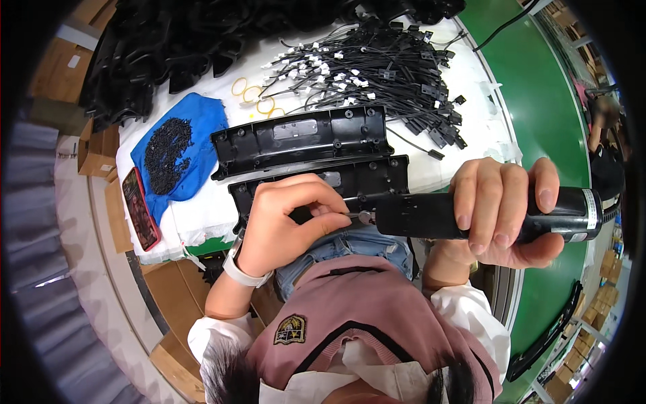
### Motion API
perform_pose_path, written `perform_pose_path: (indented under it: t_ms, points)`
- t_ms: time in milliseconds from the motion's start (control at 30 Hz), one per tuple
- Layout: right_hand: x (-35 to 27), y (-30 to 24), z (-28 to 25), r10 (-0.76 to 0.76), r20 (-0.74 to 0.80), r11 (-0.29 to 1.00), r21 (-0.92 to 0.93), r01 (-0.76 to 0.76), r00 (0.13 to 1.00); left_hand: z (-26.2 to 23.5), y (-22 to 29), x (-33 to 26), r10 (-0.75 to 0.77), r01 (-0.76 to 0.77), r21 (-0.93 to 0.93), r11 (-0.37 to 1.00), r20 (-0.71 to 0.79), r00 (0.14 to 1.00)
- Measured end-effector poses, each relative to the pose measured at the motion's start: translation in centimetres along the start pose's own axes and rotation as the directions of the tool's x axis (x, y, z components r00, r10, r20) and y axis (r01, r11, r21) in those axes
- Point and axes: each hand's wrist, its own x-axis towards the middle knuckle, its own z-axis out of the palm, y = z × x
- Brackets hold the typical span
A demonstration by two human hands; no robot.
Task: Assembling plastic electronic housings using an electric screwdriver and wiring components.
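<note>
Your right hand [505, 212] was clenched around a black electric screwdriver [471, 214], held level above your lap, its tip pointing toward your left hand [286, 225]. Your left fingers [323, 202] were pinched together at the tip of the tool, grasping something very small; I cannot tell what. This hand lay over the nearer black plastic housing [367, 176], which rested at the table edge just in front of you. A second black housing [303, 138] lay just behind it. On the left a blue cloth [202, 118] carried a heap of small black screws [167, 151], and a red phone [140, 209] lay beside it. Behind the housings were bundled black cables [377, 71].
</note>
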Motion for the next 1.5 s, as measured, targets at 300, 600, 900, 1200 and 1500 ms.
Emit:
perform_pose_path:
  t_ms: [300,600,900,1200,1500]
  points:
    - [-1.1,-2.0,-1.1,0.036,-0.162,0.993,0.118,-0.017,0.986,0.1,2.1,4.9,0.112,-0.123,0.091,0.988,0.111,0.987]
    - [-3.1,-5.3,0.1,0.004,-0.252,0.999,-0.050,-0.017,0.968,2.6,-4.0,21.6,0.496,-0.660,0.712,0.239,0.494,0.714]
    - [-4.6,-6.0,-1.4,0.032,-0.360,0.995,-0.075,-0.063,0.932,-2.9,3.1,18.7,0.744,-0.507,0.766,0.394,0.058,0.665]
    - [-4.3,-4.8,-1.6,0.071,-0.408,0.989,-0.090,-0.117,0.910,-11.9,-1.1,10.0,0.272,0.077,0.629,0.774,-0.439,0.856]
    - [-4.1,-3.7,-0.9,0.157,-0.453,0.971,-0.094,-0.222,0.878,-13.2,-4.4,5.6,-0.193,0.295,0.662,0.689,-0.224,0.955]
